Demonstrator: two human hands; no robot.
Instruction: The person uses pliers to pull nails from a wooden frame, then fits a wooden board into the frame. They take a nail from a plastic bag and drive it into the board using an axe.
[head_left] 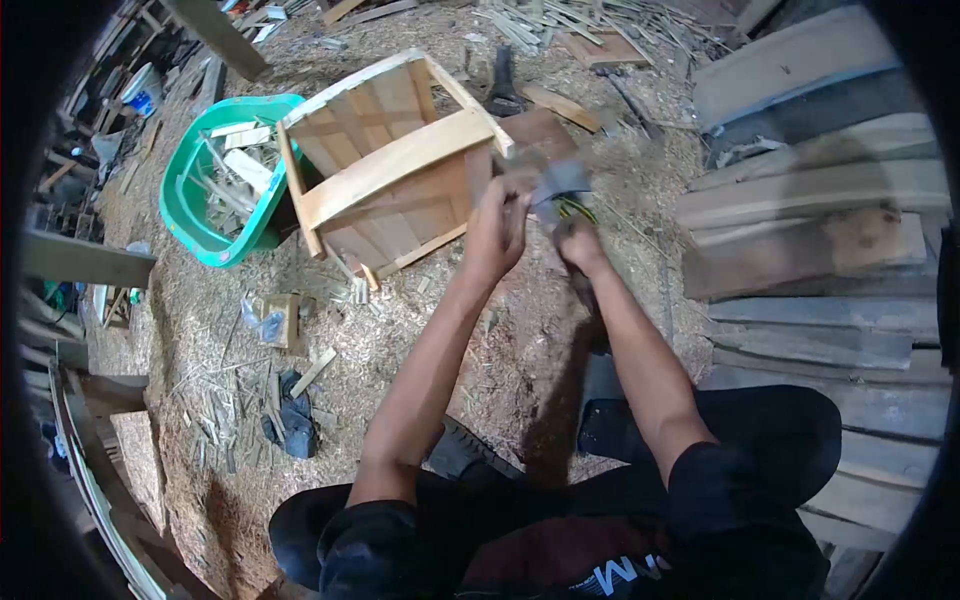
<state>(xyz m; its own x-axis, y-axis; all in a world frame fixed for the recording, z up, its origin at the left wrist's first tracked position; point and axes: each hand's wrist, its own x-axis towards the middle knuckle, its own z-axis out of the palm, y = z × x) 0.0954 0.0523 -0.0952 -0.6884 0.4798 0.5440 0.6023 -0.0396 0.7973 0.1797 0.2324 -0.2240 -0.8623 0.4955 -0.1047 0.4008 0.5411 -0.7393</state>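
Observation:
Between my hands is a grey flat piece (565,178), smeared by motion, with yellow-green streaks along its lower side; its exact kind I cannot make out. My left hand (500,222) has its fingers bent and closed at the piece's left edge, close to the corner of a wooden frame. Lower and to the right, my right hand (580,246) is closed at the streaked end of the same piece. The wooden frame (400,165), a slatted panel with a curved rail, lies tilted on the ground left of my hands.
A green tub (180,215) holding wood scraps stands behind the frame's left end. Stacked boards (810,260) line the right side. Sawdust and chips cover the ground, with a small wood block (283,320), a black cloth or bag (293,420) and a post (215,35).

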